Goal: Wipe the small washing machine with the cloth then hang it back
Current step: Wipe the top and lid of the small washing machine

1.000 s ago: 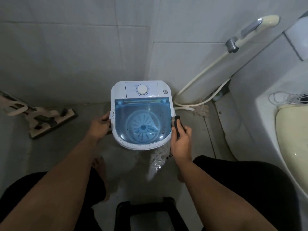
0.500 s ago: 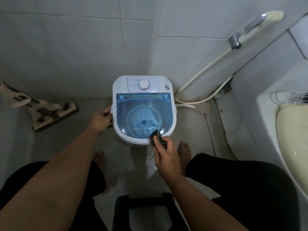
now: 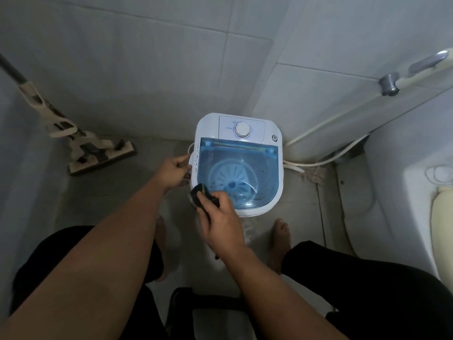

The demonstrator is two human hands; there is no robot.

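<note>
The small white washing machine (image 3: 255, 123) with a clear blue lid stands on the floor against the tiled wall. My left hand (image 3: 175, 171) grips its left side. A dark bunched cloth (image 3: 199, 193) is pressed on the machine's front-left rim, with my right hand (image 3: 220, 220) closed over it. Much of the cloth is hidden under my fingers.
A beige flat mop (image 3: 98, 153) leans at the left. White hoses (image 3: 318, 133) and a sprayer (image 3: 416, 72) run along the wall to the right. A toilet (image 3: 441, 217) sits at the far right, a black stool (image 3: 213, 312) below me, and my bare feet (image 3: 279, 241) beside the machine.
My right hand has slid the cloth along the machine's front rim, from the right side to the front-left corner. My left hand has kept its hold on the left side.
</note>
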